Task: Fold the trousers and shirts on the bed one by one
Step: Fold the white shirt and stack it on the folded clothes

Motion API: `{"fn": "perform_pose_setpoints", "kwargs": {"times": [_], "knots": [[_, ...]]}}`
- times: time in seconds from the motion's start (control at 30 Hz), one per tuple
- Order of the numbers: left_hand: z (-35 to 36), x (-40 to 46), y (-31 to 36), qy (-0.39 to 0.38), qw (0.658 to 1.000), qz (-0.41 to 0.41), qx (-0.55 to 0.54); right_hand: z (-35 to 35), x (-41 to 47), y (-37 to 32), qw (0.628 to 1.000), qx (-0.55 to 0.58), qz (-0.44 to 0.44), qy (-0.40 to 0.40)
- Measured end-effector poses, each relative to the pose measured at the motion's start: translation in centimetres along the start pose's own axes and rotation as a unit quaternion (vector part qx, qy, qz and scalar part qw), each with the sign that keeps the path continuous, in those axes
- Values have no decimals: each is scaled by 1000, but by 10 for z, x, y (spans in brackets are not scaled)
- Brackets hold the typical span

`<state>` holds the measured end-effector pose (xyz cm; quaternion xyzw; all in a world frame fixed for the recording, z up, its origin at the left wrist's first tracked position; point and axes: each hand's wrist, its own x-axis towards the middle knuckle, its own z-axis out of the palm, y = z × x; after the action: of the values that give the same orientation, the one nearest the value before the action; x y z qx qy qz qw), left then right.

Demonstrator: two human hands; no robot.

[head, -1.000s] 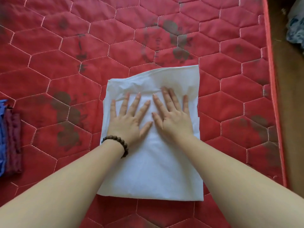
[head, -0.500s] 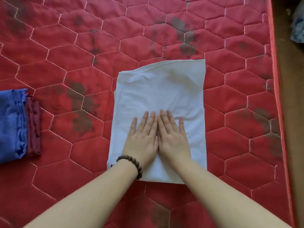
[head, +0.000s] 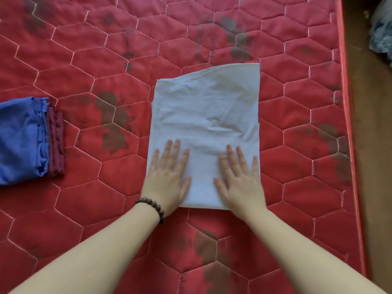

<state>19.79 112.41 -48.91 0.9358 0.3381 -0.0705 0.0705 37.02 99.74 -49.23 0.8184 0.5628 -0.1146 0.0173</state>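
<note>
While pressed flat under both palms: white garment, folded to a rectangle, mid-bed.
Bed: red quilt, hexagon stitching, dark faded prints; no readable writing.
Floor: brown strip along the right edge; pale blue-and-white bundle at the top corner.
Folded stack: blue over maroon, far left, well apart from the white piece.
Left hand: fingers straight, spread, gripping nothing, on the near left corner.
Right hand: likewise flat, near right corner.
Bead bracelet: dark, left wrist.
</note>
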Motion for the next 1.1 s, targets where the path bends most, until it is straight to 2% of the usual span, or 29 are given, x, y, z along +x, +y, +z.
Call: {"fn": "perform_pose_setpoints", "kwargs": {"times": [0.07, 0.17, 0.3, 0.37, 0.43, 0.5, 0.57, 0.67, 0.77, 0.9, 1.0, 1.1], "knots": [[9, -9, 11, -27, 999, 22, 4, 8, -7, -8, 999, -1, -14, -30], [17, -13, 10, -26, 1000, 4, 13, 14, -13, 0, 999, 0, 27, -45], [18, -12, 11, -30, 1000, -3, 2, 9, -14, -3, 997, 45, 40, -39], [19, -13, 12, -37, 999, -14, 5, -1, -11, -7, 990, 106, 97, 5], [20, -13, 12, -49, 999, -16, 17, -13, -5, -7, 960, 152, 228, 62], [17, -12, 13, -62, 998, -14, 26, -24, 2, -7, 917, 185, 348, 63], [8, -8, 20, -63, 997, -29, 14, -30, 10, -9, 878, 236, 414, 36], [-12, 12, 39, -46, 998, -37, -2, -34, 19, -10, 822, 333, 461, 11], [-23, 47, 61, -27, 995, 91, -16, -34, 21, -5, 805, 403, 435, 13], [-36, 103, 85, -72, 944, 321, 37, -37, 15, 11, 813, 456, 364, -1], [-45, 137, 95, -147, 915, 362, 95, -39, 2, 36, 853, 419, 309, -27], [-51, 157, 105, -160, 899, 381, 144, -43, -9, 65, 902, 352, 239, -71]]}}
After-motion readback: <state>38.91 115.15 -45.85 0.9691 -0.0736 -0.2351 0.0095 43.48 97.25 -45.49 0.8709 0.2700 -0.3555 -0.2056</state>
